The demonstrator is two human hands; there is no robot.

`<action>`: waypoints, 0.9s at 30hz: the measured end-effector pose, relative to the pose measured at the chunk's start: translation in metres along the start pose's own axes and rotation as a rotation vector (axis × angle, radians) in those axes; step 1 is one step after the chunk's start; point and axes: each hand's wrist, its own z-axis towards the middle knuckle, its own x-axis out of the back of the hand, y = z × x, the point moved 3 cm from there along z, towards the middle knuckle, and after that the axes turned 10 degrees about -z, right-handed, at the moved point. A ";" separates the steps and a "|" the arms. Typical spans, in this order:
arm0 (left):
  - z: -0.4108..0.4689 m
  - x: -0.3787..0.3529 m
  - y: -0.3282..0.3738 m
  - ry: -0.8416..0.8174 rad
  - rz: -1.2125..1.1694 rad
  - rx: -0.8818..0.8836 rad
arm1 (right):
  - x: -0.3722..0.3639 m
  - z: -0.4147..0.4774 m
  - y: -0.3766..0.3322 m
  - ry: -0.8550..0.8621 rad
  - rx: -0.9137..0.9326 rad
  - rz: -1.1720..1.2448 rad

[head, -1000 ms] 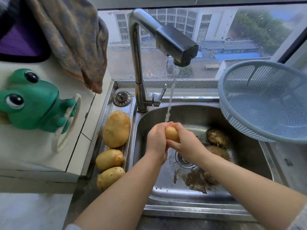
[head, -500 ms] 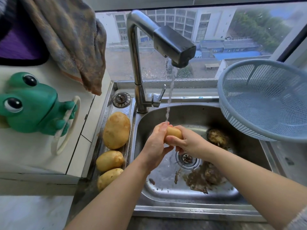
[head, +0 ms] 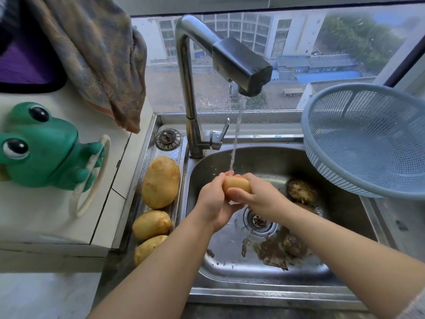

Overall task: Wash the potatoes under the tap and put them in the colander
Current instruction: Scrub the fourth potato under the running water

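1. A small potato [head: 236,185] sits under the water stream [head: 235,148] from the tap [head: 241,63], above the middle of the sink [head: 230,268].
2. The left hand [head: 213,203] curls its fingers round the potato's left side; the right hand [head: 259,196] wraps it from the right, thumb across the near face.
3. Muddy potatoes [head: 301,191] lie in the sink's right part, by the drain [head: 259,223].
4. Three clean potatoes [head: 161,181] lie on the left ledge.
5. The blue colander [head: 368,141] rests tilted at the far right, holding nothing visible.
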 end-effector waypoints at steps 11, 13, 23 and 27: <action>0.002 0.004 0.004 -0.107 0.221 -0.293 | -0.002 -0.005 -0.010 -0.187 0.010 0.416; 0.006 0.001 0.005 0.023 0.095 -0.220 | -0.002 -0.006 -0.017 -0.128 0.045 0.318; 0.010 -0.009 0.008 0.205 -0.177 0.102 | -0.007 -0.016 -0.015 0.108 0.057 0.276; 0.002 -0.008 0.004 0.200 -0.046 -0.015 | -0.008 -0.016 -0.021 0.134 0.056 0.425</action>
